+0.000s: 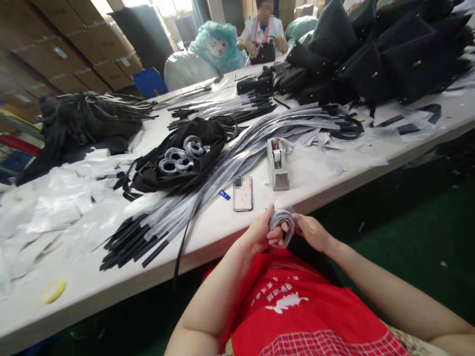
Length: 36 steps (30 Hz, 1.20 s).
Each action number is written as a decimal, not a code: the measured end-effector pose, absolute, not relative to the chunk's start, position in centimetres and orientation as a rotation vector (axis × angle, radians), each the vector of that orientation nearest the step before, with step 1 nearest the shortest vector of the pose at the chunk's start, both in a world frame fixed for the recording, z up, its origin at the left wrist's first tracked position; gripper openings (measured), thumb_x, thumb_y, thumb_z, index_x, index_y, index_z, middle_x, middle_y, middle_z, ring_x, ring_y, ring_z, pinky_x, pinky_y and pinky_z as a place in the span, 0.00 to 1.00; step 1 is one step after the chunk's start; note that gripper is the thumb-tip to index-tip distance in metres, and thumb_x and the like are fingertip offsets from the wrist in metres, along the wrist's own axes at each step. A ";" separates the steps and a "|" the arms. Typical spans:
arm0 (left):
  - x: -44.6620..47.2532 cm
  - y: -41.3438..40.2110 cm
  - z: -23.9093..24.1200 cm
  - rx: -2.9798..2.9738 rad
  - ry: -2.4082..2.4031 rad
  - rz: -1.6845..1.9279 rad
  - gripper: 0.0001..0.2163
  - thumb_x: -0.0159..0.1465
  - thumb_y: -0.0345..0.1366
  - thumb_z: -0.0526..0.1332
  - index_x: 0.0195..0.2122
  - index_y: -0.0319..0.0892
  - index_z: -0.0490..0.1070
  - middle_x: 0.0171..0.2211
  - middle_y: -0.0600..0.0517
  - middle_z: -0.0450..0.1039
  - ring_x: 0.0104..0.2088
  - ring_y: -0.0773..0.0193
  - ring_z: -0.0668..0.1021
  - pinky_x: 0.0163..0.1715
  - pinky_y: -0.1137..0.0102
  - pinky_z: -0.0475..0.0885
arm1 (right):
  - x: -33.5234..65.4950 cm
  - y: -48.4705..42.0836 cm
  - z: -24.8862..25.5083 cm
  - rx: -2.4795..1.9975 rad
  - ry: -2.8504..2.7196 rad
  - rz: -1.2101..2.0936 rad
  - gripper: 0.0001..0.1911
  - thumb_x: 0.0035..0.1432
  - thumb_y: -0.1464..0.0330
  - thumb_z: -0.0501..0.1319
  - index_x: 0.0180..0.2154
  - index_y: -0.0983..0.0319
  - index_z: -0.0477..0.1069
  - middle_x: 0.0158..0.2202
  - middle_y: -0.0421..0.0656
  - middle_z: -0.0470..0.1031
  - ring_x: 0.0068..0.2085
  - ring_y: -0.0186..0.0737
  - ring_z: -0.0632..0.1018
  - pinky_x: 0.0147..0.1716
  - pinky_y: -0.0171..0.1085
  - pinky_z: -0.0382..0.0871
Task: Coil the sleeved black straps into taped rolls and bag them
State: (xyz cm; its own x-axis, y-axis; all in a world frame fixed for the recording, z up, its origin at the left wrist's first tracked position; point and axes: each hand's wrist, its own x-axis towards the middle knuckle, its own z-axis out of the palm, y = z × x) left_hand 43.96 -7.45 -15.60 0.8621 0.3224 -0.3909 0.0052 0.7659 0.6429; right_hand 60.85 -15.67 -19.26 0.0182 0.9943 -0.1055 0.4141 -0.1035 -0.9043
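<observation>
Close to my body, just off the table's front edge, a strap coil (281,217) wrapped in clear plastic is held between both hands. My left hand (264,231) grips it from the left, with fingers curled through the middle of the ring. At its right side, my right hand (308,230) is closed on the coil's outer edge and plastic. A grey tape dispenser (279,170) stands on the table beyond the coil. Similar coils (181,157) lie on a black bag (156,179) to the left. Long plastic-sleeved straps (226,160) stretch across the table.
A phone (243,194) and a small blue card (224,195) lie near the straps. Black bags (386,64) are heaped at the back right. Plastic wrappers (55,198) and a yellow tape roll (54,291) are at left. A co-worker (262,34) handles a bag across the table.
</observation>
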 end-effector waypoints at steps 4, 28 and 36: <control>45.0 -8.1 -16.4 0.440 0.483 0.454 0.34 0.67 0.61 0.41 0.27 0.37 0.74 0.08 0.60 0.49 0.10 0.70 0.62 0.17 0.75 0.64 | 57.0 -15.8 -20.3 -1.288 -1.096 1.287 0.29 0.67 0.45 0.40 0.42 0.61 0.65 0.27 0.41 0.70 0.24 0.35 0.69 0.22 0.34 0.62; 44.6 -10.7 -16.6 0.732 0.892 0.855 0.22 0.60 0.56 0.60 0.42 0.41 0.72 0.26 0.55 0.72 0.24 0.70 0.69 0.27 0.74 0.66 | 61.5 -15.0 -16.5 -1.389 -1.500 1.213 0.24 0.59 0.49 0.60 0.41 0.64 0.73 0.40 0.46 0.78 0.40 0.45 0.77 0.40 0.38 0.70; 43.2 -13.0 -16.4 1.504 0.745 0.377 0.13 0.65 0.46 0.58 0.43 0.44 0.74 0.38 0.50 0.78 0.39 0.58 0.77 0.43 0.67 0.70 | 63.6 -15.8 -15.5 -1.258 -1.738 1.828 0.19 0.55 0.56 0.66 0.40 0.65 0.77 0.31 0.37 0.76 0.30 0.32 0.72 0.29 0.28 0.65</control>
State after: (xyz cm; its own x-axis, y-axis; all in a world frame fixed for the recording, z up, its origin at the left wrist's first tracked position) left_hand 43.18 -12.98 -16.35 0.7292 0.6519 -0.2079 0.2180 0.0667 0.9737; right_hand 63.61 -15.84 -15.51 -0.5603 0.7419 -0.3683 0.3302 -0.2077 -0.9208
